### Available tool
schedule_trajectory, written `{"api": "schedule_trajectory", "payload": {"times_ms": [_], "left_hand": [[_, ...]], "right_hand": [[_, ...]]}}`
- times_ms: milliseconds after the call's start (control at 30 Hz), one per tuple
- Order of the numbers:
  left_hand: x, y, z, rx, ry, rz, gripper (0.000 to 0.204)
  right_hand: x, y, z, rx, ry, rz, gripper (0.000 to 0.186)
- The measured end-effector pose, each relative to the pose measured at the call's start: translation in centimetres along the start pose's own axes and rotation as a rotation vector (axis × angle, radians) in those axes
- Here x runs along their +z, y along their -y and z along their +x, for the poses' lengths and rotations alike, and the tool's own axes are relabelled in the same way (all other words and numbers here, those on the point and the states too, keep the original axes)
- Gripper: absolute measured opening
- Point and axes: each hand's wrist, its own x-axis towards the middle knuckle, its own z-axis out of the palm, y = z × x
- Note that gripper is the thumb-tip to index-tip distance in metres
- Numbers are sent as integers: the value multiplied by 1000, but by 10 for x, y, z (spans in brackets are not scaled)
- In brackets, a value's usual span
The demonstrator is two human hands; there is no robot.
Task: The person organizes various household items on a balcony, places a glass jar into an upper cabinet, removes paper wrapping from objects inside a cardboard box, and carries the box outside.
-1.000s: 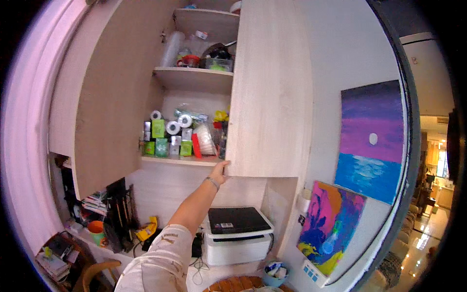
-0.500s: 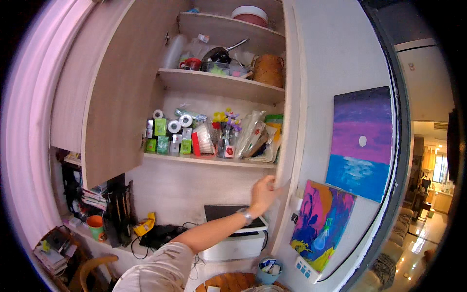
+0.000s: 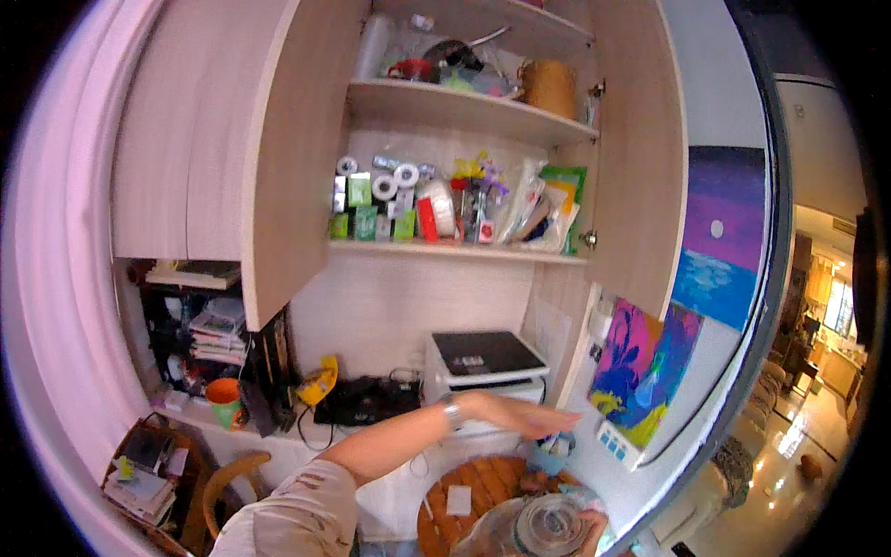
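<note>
Pictured with left hand [image 3: 509, 411] flat, outstretched and empty before a white printer [image 3: 487, 360] — and with right hand [image 3: 592, 531] curled around a clear jar [image 3: 549, 523], seen against a round wooden table [image 3: 481, 477], below an open cupboard [image 3: 464, 251] holding boxes [image 3: 360, 191], rolls [image 3: 384, 187] and yellow flowers [image 3: 470, 168].

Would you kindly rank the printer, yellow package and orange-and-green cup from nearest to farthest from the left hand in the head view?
From the left hand:
1. Printer, behind it.
2. Yellow package, to its left.
3. Orange-and-green cup, farther left.
</note>
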Motion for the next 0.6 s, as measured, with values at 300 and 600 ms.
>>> {"api": "schedule_trajectory", "payload": {"times_ms": [300,600], "left_hand": [[290,142,-131,-228,-735,-1035,74],[381,17,-87,-519,-1134,-995,72]], "right_hand": [[18,51,-34,-155,65,238,89],[42,39,-8,-60,293,590,96]]}}
